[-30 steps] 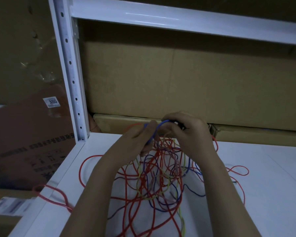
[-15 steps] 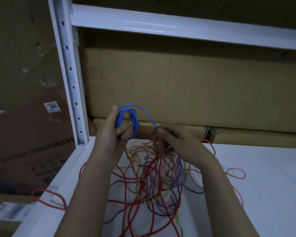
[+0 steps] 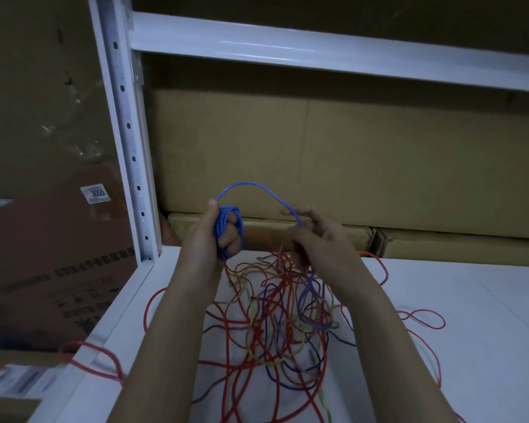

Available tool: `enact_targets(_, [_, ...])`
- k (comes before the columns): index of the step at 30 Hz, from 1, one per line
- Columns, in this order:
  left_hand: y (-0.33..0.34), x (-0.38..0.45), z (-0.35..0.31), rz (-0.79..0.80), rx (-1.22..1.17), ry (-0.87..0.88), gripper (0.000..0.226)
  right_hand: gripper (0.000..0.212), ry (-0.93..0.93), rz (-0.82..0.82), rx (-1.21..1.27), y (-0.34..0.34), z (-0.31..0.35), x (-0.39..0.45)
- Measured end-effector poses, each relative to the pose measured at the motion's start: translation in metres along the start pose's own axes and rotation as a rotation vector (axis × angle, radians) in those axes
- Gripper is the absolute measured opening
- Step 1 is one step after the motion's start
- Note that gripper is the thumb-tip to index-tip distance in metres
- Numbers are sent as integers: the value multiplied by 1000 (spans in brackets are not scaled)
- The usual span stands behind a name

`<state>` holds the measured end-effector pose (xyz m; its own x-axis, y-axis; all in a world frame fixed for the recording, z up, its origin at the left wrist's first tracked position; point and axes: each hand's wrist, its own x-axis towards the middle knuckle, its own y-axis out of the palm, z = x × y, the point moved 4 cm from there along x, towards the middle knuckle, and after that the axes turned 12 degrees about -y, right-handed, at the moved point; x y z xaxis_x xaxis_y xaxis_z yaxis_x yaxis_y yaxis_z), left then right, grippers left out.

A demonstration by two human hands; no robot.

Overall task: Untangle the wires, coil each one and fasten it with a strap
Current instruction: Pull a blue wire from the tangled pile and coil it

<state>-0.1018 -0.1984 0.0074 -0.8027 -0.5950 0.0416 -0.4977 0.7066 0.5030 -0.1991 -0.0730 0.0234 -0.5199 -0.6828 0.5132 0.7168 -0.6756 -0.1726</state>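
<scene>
My left hand (image 3: 216,236) grips a small coil of blue wire (image 3: 226,232) held upright above the shelf. From the coil a free length of blue wire (image 3: 251,186) arches up and over to my right hand (image 3: 315,236), whose fingers pinch it. Below both hands lies a tangle of red, yellow, blue and purple wires (image 3: 275,319) on the white shelf (image 3: 471,331). The blue strand runs down from my right hand into that tangle. No strap shows.
A white perforated upright post (image 3: 126,132) stands at the left and a white crossbeam (image 3: 318,53) runs overhead. Cardboard boxes (image 3: 318,154) fill the back. A red wire loop (image 3: 98,358) hangs over the shelf's left edge; brown cartons (image 3: 58,254) sit beyond it.
My hands have drawn apart. The left hand rose with the blue coil, and the blue strand between the hands now arches higher and wider.
</scene>
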Motion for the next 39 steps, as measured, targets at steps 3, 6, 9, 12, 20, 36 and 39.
enact_targets(3, [-12,3,-3,-39,-138,8,47,26,78,243,27,10,1,-7])
enact_targets(6, [-22,4,-6,-133,-125,48,48,20,132,455,-24,14,5,-14])
enact_targets(9, [-25,4,-8,-165,-109,71,49,23,137,395,18,10,7,-13])
enact_targets(12, [-17,4,-7,-92,-100,63,50,28,155,145,82,2,-2,-5])
enact_targets(20, [1,-2,-9,71,-154,41,51,33,-251,-165,-948,-15,-3,1])
enact_targets(36, [-14,0,-14,-168,-14,232,18,30,-608,238,-996,26,-9,-6])
enact_targets(39, [-9,3,-9,-176,326,284,16,32,-602,224,-886,19,-4,-7])
